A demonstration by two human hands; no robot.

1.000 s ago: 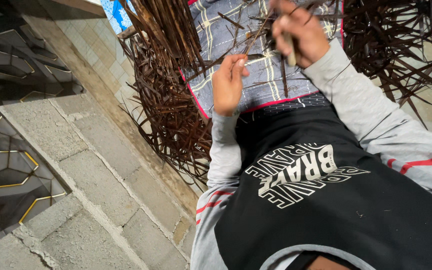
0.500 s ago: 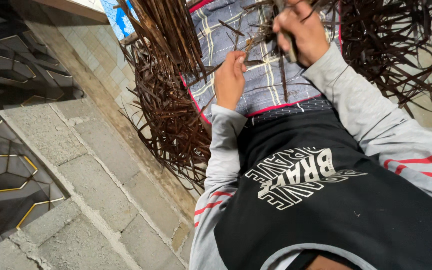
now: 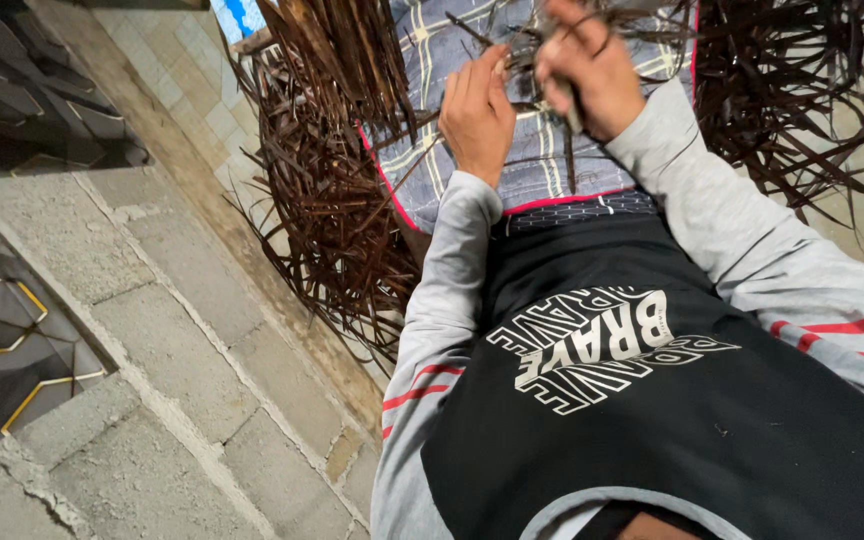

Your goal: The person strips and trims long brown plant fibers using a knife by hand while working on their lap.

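A rough grey block wall (image 3: pixel 172 350) is running along the left, with dark geometric tiles (image 3: pixel 12 350) (thin gold lines crossing them) lying beyond it. Pale small floor tiles (image 3: pixel 177 75) are showing far left, dimly lit.

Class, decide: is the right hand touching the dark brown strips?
Touching. The head view shows the right hand closed around a bundle of dark brown strips.

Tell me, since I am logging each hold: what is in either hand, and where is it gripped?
Both the left hand and right hand grip thin dark brown dried strips, somewhere along their length.
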